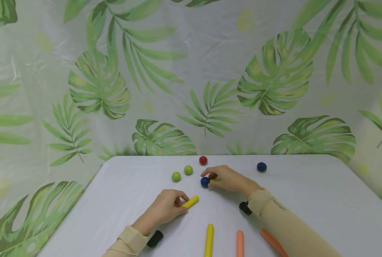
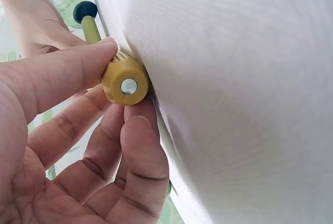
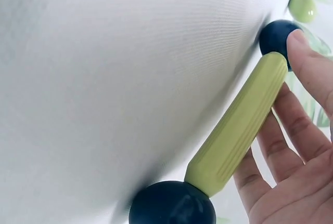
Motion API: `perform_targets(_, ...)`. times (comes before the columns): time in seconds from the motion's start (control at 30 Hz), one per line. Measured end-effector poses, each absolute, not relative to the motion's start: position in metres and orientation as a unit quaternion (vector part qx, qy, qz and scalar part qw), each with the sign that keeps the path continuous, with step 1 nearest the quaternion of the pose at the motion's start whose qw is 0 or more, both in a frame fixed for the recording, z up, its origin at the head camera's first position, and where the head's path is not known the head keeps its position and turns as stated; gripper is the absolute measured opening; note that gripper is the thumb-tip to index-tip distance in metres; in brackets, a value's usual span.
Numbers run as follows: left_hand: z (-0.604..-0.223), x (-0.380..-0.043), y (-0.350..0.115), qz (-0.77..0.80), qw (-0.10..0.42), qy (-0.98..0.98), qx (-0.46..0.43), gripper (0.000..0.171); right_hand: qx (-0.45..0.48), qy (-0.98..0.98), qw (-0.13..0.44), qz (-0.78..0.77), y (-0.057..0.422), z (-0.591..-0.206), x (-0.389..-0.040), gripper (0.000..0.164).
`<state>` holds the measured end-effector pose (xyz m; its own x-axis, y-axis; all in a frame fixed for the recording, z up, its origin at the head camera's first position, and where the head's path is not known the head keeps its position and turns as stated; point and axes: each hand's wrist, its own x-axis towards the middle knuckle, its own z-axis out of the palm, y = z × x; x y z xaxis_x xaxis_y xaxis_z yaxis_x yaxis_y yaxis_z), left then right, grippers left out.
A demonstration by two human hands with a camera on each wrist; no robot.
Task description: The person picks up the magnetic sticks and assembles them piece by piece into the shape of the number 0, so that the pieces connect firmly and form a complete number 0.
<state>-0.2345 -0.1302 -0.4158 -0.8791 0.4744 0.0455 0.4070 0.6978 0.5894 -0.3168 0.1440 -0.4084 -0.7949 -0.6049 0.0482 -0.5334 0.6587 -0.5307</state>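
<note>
My left hand [image 1: 169, 206] pinches a yellow stick [image 1: 191, 202] between thumb and fingers, low over the white table. The left wrist view shows its end face [image 2: 128, 85] with a pale round centre. Ahead and to the right, my right hand [image 1: 227, 177] holds a green stick [image 3: 239, 125] with a dark blue ball [image 1: 205, 182] at its far end. The thumb presses that ball, and the other fingers lie behind the stick. Another dark blue ball [image 3: 173, 204] sits at the stick's near end in the right wrist view; the hand hides that end in the head view.
Two green balls [image 1: 188, 170] [image 1: 176, 176], a red ball [image 1: 203, 160] and a blue ball [image 1: 261, 167] lie toward the table's back edge. A yellow stick [image 1: 209, 240] and two orange sticks [image 1: 240, 243] [image 1: 273, 242] lie at the front. A leaf-patterned sheet [image 1: 210, 71] hangs behind.
</note>
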Motion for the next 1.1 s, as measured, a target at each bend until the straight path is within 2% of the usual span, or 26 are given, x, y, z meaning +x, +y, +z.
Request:
perform_targets(0.8, -0.417, -0.234, -0.127, 0.299, 0.051, 0.925, 0.23, 0.019, -0.29, 0.915, 0.072, -0.271, 0.129, -0.411, -0.326, 0.028)
perform_targets(1.1, -0.418, -0.24, -0.121, 0.399, 0.101, 0.895, 0.173, 0.016, -0.294, 0.917, 0.07, -0.26, 0.128, -0.411, -0.328, 0.028)
